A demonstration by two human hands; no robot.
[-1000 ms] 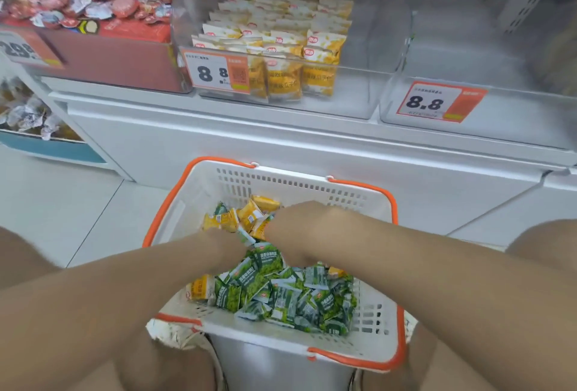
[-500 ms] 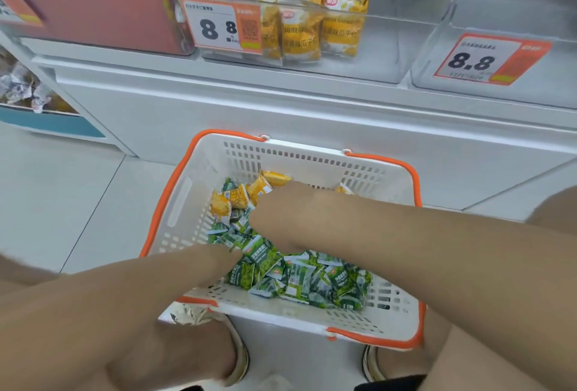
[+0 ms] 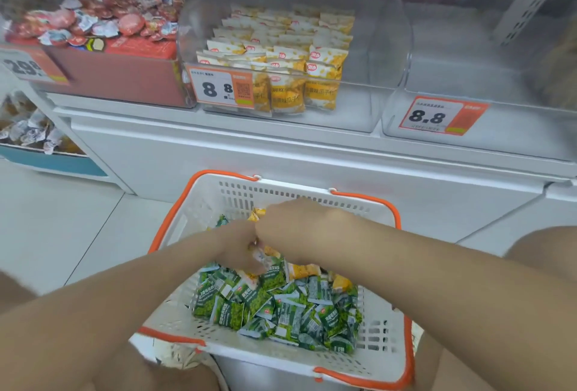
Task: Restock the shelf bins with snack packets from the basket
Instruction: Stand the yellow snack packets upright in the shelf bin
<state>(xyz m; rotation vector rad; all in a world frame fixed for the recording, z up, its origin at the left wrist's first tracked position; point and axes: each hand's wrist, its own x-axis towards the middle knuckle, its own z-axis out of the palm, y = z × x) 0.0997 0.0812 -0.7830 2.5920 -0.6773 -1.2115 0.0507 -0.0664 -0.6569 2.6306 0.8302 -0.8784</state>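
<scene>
I see the basket (image 3: 296,192) open on top, its near left corner bare beside the heap of green packets (image 3: 281,309), while the middle bin (image 3: 374,78) has room only right of the yellow packets (image 3: 281,56), and the right bin (image 3: 468,72) shows bare floor behind its price tag (image 3: 443,117).

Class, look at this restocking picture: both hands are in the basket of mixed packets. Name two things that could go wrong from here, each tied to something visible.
Mixing: small green packets and yellow packets lie jumbled in the white plastic basket with orange handles, so a handful may carry green ones into the clear plastic shelf bin that holds only yellow ones.
Spilling: the left hand and right hand crowd one spot; a loose handful might drop on lifting.
</scene>
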